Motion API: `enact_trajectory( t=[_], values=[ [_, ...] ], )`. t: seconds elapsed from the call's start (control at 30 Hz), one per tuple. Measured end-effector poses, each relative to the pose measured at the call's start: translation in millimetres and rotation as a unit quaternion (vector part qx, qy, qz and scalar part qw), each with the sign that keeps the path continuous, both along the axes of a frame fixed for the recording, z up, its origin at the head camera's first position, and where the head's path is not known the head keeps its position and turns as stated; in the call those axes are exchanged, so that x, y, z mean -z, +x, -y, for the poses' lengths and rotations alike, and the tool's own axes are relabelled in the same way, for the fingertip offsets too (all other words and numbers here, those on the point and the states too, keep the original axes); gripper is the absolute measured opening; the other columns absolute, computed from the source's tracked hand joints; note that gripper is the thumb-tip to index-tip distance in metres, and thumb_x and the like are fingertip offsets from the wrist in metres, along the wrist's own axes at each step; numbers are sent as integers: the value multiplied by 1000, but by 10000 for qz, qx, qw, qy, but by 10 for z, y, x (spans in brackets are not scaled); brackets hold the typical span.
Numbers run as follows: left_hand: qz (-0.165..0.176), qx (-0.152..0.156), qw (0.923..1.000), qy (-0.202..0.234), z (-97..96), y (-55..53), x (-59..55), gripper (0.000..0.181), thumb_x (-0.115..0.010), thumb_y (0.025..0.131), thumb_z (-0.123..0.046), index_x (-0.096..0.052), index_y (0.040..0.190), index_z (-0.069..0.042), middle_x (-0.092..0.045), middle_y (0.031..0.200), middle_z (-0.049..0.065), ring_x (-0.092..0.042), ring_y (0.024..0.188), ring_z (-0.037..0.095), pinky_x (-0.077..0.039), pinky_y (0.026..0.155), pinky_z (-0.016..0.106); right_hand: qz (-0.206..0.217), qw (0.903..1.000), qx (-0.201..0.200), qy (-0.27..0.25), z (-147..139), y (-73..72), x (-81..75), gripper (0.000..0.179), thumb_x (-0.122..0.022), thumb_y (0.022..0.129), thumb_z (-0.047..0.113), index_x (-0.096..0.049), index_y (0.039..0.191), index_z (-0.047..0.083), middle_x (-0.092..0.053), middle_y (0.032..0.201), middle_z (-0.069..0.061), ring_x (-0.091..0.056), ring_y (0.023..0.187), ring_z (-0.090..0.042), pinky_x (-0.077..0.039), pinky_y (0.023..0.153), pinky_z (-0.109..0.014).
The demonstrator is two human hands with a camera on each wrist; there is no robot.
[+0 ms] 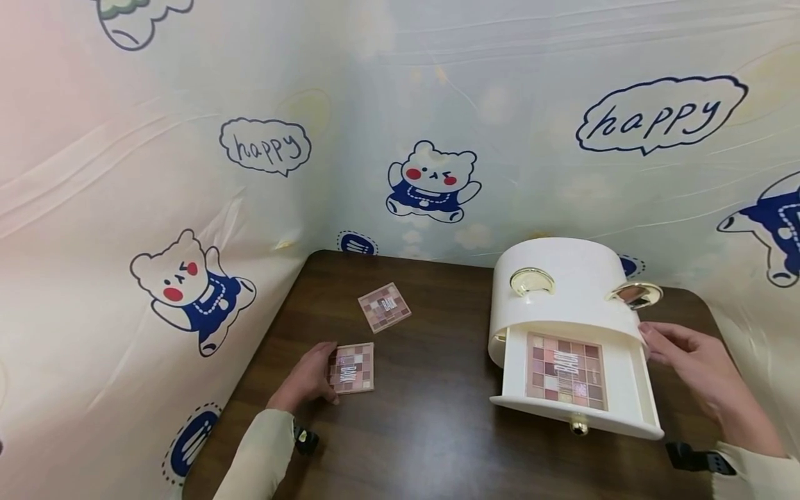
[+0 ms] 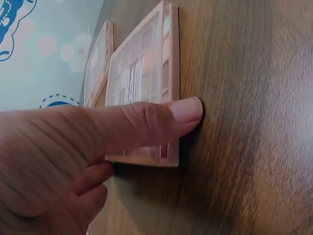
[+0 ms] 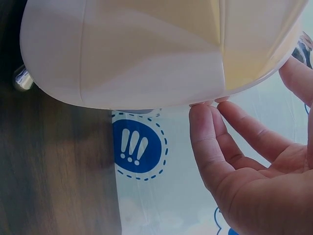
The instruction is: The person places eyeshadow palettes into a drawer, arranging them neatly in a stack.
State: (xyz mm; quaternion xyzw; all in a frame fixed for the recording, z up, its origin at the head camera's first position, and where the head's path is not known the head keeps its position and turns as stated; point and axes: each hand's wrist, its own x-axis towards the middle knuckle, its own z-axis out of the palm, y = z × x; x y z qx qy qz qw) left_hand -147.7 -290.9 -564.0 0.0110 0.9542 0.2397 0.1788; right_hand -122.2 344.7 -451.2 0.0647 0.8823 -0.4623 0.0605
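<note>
At the left of the table, my left hand (image 1: 310,376) holds a square pink eyeshadow palette (image 1: 354,368) by its left side. In the left wrist view the thumb (image 2: 161,120) lies across the palette's edge, while the other fingers are partly hidden. Behind it lies a second eyeshadow palette (image 1: 385,307). My right hand (image 1: 700,364) grips the right front edge of a white, rounded storage box (image 1: 565,278) with fingertips and thumb. The box's drawer (image 1: 630,378) is pulled out, with a larger eyeshadow palette (image 1: 565,370) lying inside.
Gold oval pieces (image 1: 532,282) stick out from the box's upper front, and a gold knob (image 1: 579,424) sits on the drawer front. The dark wooden table (image 1: 431,389) is bordered by a printed curtain (image 1: 350,139) at the back and both sides.
</note>
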Motion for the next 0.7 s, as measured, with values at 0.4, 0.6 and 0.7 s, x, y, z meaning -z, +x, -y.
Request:
enact_trajectory(
  t=[0.4,0.6,0.7],
  values=[
    [-393,-251,9944,953,142,63,-10,112,-102,53,-21,-44,147,1,-46,147,21,-42,135,39,-33,111,59,-177,9998,-57,-34,37,2,-1,66,-54,104,39,-45,139,-17,-55,129,-31,-63,81,6,-52,67,-13],
    [-416,-507,9808,1834,91,90,-124,111,-99,61,-23,-39,152,-4,-42,152,17,-41,136,37,-33,112,57,-222,9997,-4,-73,26,10,1,65,-55,104,38,-45,138,-17,-60,124,-22,-63,81,5,-52,66,-13],
    [-570,-510,9708,2272,32,93,-204,110,-98,62,-22,-39,152,-5,-41,153,16,-40,139,36,-33,113,53,-205,9998,4,-77,27,16,3,66,-55,104,38,-45,138,-17,-58,126,-25,-63,81,5,-53,66,-14]
  ],
)
